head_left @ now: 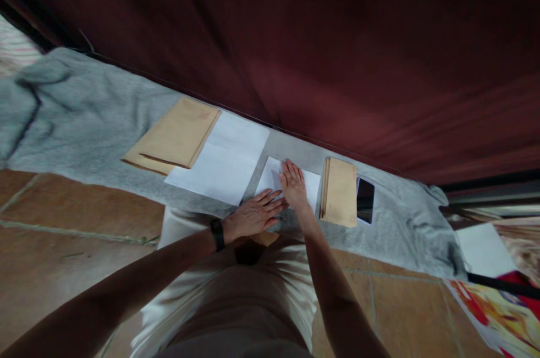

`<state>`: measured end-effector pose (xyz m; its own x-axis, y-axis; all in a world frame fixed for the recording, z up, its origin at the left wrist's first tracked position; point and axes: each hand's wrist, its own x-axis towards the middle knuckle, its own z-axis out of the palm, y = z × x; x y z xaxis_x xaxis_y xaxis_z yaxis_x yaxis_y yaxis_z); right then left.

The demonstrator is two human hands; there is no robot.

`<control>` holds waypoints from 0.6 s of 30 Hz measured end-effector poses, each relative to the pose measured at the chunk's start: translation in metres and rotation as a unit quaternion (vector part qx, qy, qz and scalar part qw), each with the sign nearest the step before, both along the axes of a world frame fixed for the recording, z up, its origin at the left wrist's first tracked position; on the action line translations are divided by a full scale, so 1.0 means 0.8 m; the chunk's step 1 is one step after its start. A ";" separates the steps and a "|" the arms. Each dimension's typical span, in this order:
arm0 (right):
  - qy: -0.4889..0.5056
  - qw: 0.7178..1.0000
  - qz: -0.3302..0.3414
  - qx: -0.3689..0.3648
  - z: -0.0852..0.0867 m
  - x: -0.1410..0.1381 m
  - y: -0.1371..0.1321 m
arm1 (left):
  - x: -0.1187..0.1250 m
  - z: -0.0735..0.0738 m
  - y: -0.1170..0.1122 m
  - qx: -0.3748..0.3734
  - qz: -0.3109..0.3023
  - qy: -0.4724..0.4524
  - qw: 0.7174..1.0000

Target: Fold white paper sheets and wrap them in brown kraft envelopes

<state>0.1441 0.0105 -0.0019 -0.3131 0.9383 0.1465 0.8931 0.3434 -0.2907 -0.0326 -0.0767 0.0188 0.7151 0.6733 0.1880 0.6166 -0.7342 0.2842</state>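
Folded paper [310, 180] lies flat under both hands [274, 200], pressed together, open-palmed, between white sheet [223, 161] and envelope stack [340, 192].

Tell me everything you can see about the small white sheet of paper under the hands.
The small white paper is a plain, blank-looking sheet or folded piece, lying flat on the grey cloth between the large white sheet and the stack of brown envelopes. The right hand presses flat on its middle; the left hand rests palm-down at its near left corner. Whether it is folded cannot be told.
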 end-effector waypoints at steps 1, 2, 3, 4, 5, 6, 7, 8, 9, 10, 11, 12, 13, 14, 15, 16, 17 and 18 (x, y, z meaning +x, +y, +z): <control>0.005 1.000 -0.017 0.005 -0.001 0.001 0.000 | 0.000 0.000 0.000 -0.001 0.000 0.002 1.000; 0.011 0.999 -0.033 0.009 -0.002 0.002 -0.002 | 0.000 0.001 0.000 -0.002 0.001 0.004 1.000; 0.018 0.999 -0.047 0.013 -0.003 0.004 -0.005 | 0.000 0.001 0.000 -0.005 0.001 0.006 1.000; 0.022 0.998 -0.057 0.017 -0.004 0.007 -0.009 | 0.000 0.002 0.000 -0.008 0.001 0.009 1.000; 0.024 0.997 -0.064 0.022 -0.005 0.010 -0.015 | 0.000 0.002 0.000 -0.011 0.001 0.011 1.000; 0.022 0.997 -0.067 0.027 -0.007 0.013 -0.021 | 0.000 0.003 0.000 -0.015 0.001 0.014 1.000; 0.015 0.997 -0.070 0.032 -0.008 0.016 -0.028 | 0.000 0.003 0.000 -0.018 0.001 0.015 1.000; 0.006 0.997 -0.071 0.038 -0.009 0.020 -0.034 | 0.000 0.004 0.000 -0.019 0.001 0.017 1.000; -0.005 0.996 -0.073 0.043 -0.010 0.022 -0.040 | 0.000 0.005 0.000 -0.020 0.000 0.017 1.000; -0.016 0.996 -0.076 0.048 -0.010 0.025 -0.045 | 0.000 0.005 0.001 -0.020 -0.001 0.017 1.000; -0.025 0.995 -0.081 0.051 -0.010 0.026 -0.050 | 0.000 0.006 0.001 -0.020 -0.003 0.018 1.000; -0.032 0.994 -0.087 0.054 -0.010 0.027 -0.053 | 0.000 0.006 0.001 -0.018 -0.004 0.018 1.000; -0.035 0.993 -0.094 0.056 -0.010 0.027 -0.056 | 0.000 0.006 0.002 -0.016 -0.005 0.018 1.000; -0.037 0.992 -0.103 0.059 -0.010 0.027 -0.058 | 0.000 0.006 0.002 -0.013 -0.004 0.018 1.000; -0.036 0.991 -0.113 0.062 -0.010 0.026 -0.061 | 0.000 0.005 0.003 -0.009 -0.003 0.018 1.000; -0.034 0.989 -0.125 0.066 -0.010 0.025 -0.063 | 0.000 0.004 0.003 -0.005 0.000 0.016 1.000; -0.032 0.987 -0.138 0.071 -0.010 0.024 -0.065 | 0.000 0.002 0.003 0.000 0.004 0.014 1.000; -0.028 0.985 -0.151 0.075 -0.011 0.023 -0.068 | 0.000 0.000 0.004 0.005 0.008 0.011 1.000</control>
<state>0.1628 -0.0439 -0.0104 -0.0351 0.9589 0.2815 0.9744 0.0954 -0.2033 -0.0323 -0.0738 0.0192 0.7083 0.6827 0.1793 0.6340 -0.7270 0.2636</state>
